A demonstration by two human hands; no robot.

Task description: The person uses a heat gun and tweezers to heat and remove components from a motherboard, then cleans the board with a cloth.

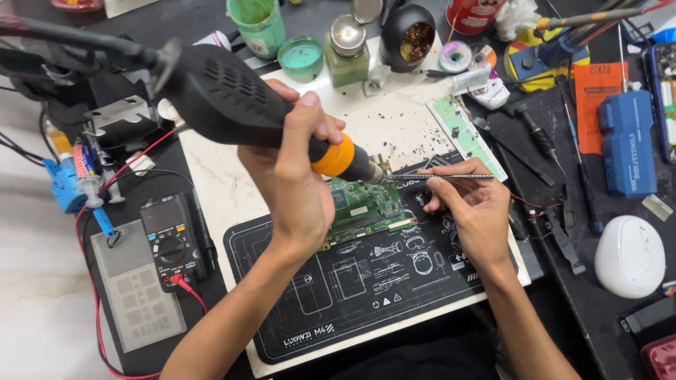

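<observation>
Two hands are busy here: your left hand [292,165] is wrapped tight around the black hot-air gun [232,98], its orange collar and nozzle tip angled down onto the green circuit board [366,207]. Your right hand [472,211] pinches thin metal tweezers [440,176], which lie almost level with their points just beside the nozzle. The board rests on a black printed work mat [352,295], between your two hands. Left of the mat sits a black multimeter [169,243] with red leads; a white mouse [629,257] lies well to your right.
</observation>
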